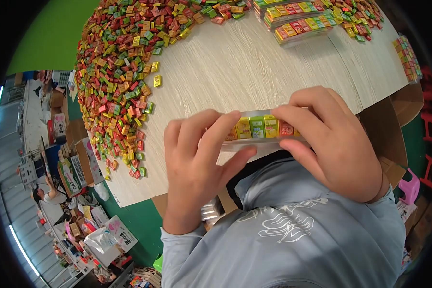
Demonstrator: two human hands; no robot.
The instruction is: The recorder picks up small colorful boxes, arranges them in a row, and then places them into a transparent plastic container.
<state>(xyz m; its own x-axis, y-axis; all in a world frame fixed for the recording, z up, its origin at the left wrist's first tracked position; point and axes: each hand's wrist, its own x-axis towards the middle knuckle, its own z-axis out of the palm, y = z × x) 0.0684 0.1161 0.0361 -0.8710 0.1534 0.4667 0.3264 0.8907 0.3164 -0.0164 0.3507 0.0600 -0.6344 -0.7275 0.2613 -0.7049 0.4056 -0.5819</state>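
Note:
At the table's near edge, in front of my body, a clear plastic tray [257, 127] holds a row of small candy-like boxes in yellow, green and red. My left hand [192, 156] grips its left end, with the fingertips on the far top edge and the thumb near the front side. My right hand [333, 141] holds the right end, index fingertip on the top edge and thumb along the near side. Both hands cover the ends of the row, so the outermost boxes are partly hidden.
A large heap of loose small boxes [120, 72] spreads over the table's left and far side. Filled trays [305, 26] are stacked at the far right, beside another loose pile [360, 19]. More packs [408, 60] stand at the right edge. Cartons [74, 170] lie beyond the left.

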